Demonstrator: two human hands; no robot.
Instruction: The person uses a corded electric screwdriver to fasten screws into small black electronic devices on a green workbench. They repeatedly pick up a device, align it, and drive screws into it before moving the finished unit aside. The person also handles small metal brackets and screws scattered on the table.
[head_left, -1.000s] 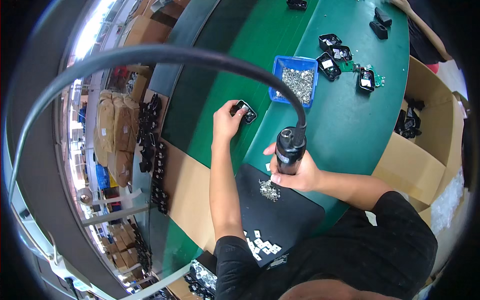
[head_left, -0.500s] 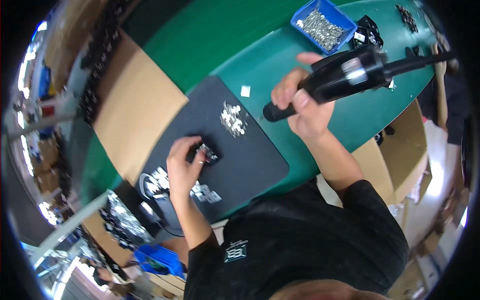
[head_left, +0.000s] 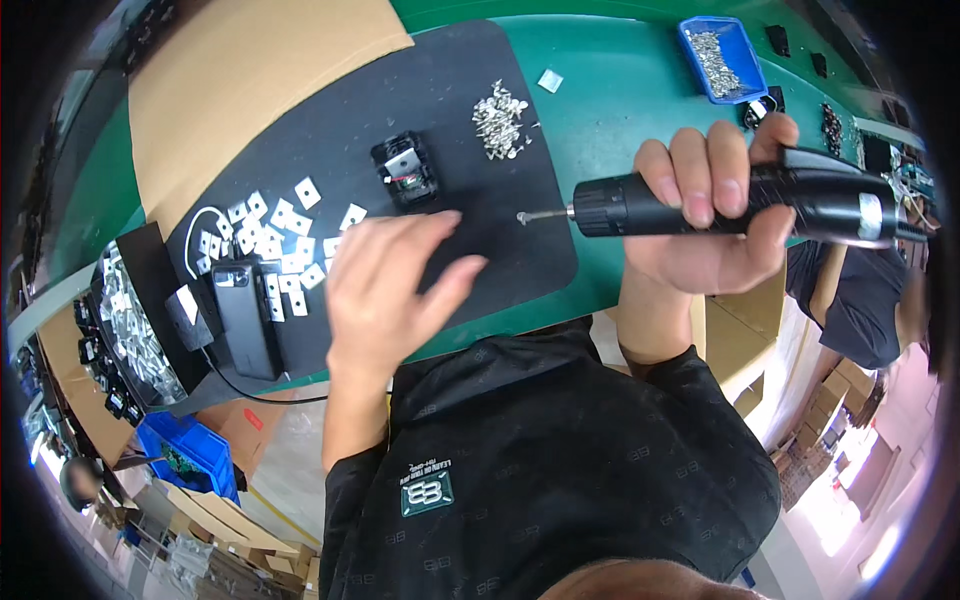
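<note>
My right hand (head_left: 705,215) grips a black electric screwdriver (head_left: 760,205), held level with its bit (head_left: 540,215) pointing left over the edge of a black mat (head_left: 470,90). My left hand (head_left: 385,280) hovers flat over the mat with fingers spread, holding nothing, just below a small black housing part (head_left: 405,172). A scatter of small white metal plates (head_left: 280,240) lies left of that hand. A pile of silver screws (head_left: 500,120) sits on the mat's upper right.
A blue bin of screws (head_left: 722,55) stands at the far right of the green table (head_left: 620,90). Brown cardboard (head_left: 240,70) lies top left. A black box with a cable (head_left: 245,315) and a tray of metal parts (head_left: 130,330) sit at the left.
The black part now lies on the mat and my left hand has let go and pulled back from it. The right hand has brought the screwdriver down level, closer to the mat.
</note>
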